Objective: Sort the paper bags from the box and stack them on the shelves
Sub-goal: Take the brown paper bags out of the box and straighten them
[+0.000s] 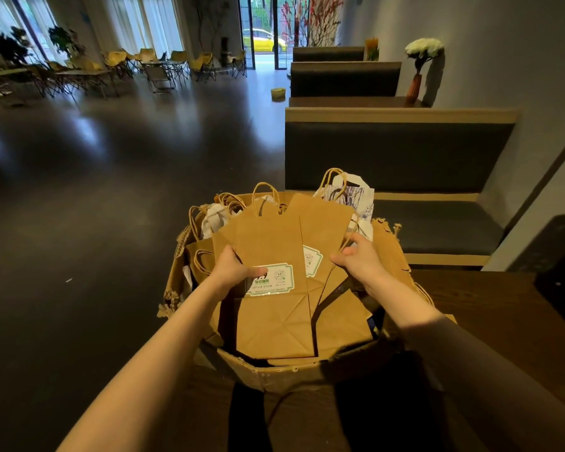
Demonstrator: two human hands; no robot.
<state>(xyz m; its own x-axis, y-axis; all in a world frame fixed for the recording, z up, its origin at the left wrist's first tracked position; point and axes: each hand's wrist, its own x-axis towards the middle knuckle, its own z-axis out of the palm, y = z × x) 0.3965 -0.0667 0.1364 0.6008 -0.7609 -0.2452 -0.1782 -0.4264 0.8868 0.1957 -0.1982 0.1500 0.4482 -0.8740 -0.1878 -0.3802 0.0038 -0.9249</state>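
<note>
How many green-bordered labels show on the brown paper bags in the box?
2. One label is on the front bag, under the left hand's thumb; the other label peeks from the bag behind it. More may be hidden.

Dark booth seats [395, 151], white flowers in vase [421, 60], folding chairs [163, 68], yellow car [263, 40] outside

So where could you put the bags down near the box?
The dark wooden table right of the box is bare, up to the dark object at the right edge. The bench seat beyond looks bare too. The box itself is crammed with bags, and both the left hand and right hand grip them.
</note>
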